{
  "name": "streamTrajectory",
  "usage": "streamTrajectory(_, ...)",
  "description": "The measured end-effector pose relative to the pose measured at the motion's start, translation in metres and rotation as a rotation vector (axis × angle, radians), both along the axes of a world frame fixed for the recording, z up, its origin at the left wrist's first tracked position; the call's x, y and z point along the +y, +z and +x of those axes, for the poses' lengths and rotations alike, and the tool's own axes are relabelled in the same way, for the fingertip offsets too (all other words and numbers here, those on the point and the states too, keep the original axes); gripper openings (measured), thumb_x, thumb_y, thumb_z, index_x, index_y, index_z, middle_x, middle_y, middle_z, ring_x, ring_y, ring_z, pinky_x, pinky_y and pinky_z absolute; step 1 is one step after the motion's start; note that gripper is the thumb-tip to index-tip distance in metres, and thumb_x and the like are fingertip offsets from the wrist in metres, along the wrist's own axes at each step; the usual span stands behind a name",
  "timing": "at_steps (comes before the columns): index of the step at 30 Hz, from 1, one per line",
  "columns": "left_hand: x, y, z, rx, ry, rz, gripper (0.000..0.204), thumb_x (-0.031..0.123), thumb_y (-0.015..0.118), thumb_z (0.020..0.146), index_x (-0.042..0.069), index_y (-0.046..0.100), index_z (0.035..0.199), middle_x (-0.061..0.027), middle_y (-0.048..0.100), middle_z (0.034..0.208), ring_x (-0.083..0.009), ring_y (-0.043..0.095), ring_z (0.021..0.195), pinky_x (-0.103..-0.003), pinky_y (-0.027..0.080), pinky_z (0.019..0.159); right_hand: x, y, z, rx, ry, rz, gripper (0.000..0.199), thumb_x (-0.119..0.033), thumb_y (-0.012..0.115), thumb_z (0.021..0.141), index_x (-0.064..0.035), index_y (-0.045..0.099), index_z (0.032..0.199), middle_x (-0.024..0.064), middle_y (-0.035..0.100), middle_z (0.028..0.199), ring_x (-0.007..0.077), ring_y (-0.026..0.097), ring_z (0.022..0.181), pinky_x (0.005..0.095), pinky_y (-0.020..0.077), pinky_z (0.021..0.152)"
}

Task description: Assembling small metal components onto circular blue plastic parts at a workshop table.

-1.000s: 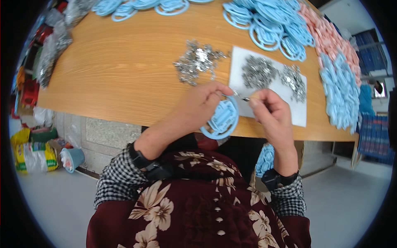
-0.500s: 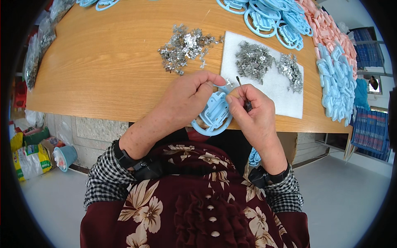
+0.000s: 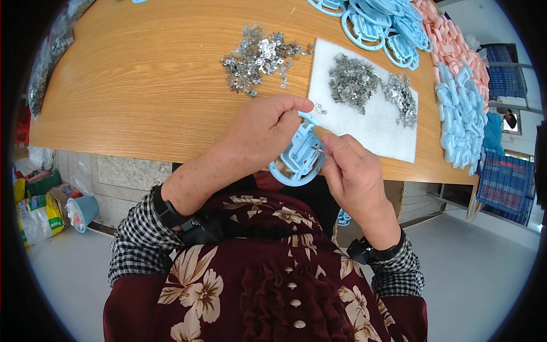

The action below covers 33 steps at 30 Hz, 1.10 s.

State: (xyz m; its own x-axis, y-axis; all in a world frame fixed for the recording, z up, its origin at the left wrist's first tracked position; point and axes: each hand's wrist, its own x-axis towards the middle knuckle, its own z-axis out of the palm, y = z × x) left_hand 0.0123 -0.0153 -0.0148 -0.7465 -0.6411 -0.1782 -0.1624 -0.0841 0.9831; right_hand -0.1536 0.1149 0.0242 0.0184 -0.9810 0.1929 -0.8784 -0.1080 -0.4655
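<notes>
While the left hand [image 3: 268,128] pinches the upper rim of a blue ring frame [image 3: 292,180] between thumb and fingers, the right hand [image 3: 359,171] curls in at the frame's right side, fingers closed on a thin metal piece [image 3: 319,150], mostly hidden, kind unclear. Frame looks like smooth moulded plastic, round hoop with boxy recessed block inside, tilted, between both hands over the near table edge. Just beyond the left fingertips, small silvery bits [image 3: 321,108] on a white mat [image 3: 379,137], flat, rectangular, matte. Ahead of right hand, same mat, dull grey metal heap [image 3: 353,82]; right of it, smaller shinier heap [image 3: 400,98]. Ahead of left hand, loose metal pile [image 3: 259,60] straight on wood-grain table [image 3: 142,97]. Well ahead of right hand, stacked blue hoops [image 3: 364,28]; off to its right, chunky pale-blue parts [image 3: 461,122], pink parts [image 3: 456,51] heaped beyond those
</notes>
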Motion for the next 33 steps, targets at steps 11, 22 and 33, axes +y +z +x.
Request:
streamTrajectory(11,-0.003,0.000,0.000,-0.046,-0.024,0.037,0.037,0.013,0.042,0.103,-0.002,0.062,0.130,-0.0028,0.068,0.091,-0.0064,0.062,0.074,-0.024,0.054,0.060,-0.002,0.011,-0.004,0.095,0.108,0.099,0.048,-0.003,0.068,0.080,-0.0034,0.061,0.127,0.0111,0.060,0.082,0.0319,0.065,0.073,0.0424,0.0531,0.065)
streamTrajectory(22,-0.002,-0.004,0.001,-0.048,-0.024,-0.068,0.038,0.013,0.042,0.102,-0.003,0.063,0.129,-0.0031,0.068,0.091,-0.0072,0.062,0.078,-0.025,0.053,0.067,0.000,0.022,-0.007,-0.106,-0.104,0.289,0.021,-0.010,0.059,0.098,-0.0097,0.061,0.119,0.0156,0.067,0.083,0.0361,0.067,0.074,0.0448,0.0522,0.064)
streamTrajectory(33,-0.003,0.001,0.000,-0.051,-0.020,-0.066,0.038,0.013,0.042,0.100,-0.004,0.063,0.127,-0.0047,0.068,0.088,-0.0092,0.063,0.072,-0.027,0.053,0.062,-0.004,0.030,0.000,0.331,-0.018,0.177,0.038,-0.001,0.068,0.084,-0.0107,0.067,0.120,0.0128,0.064,0.076,0.0322,0.067,0.067,0.0410,0.0521,0.057)
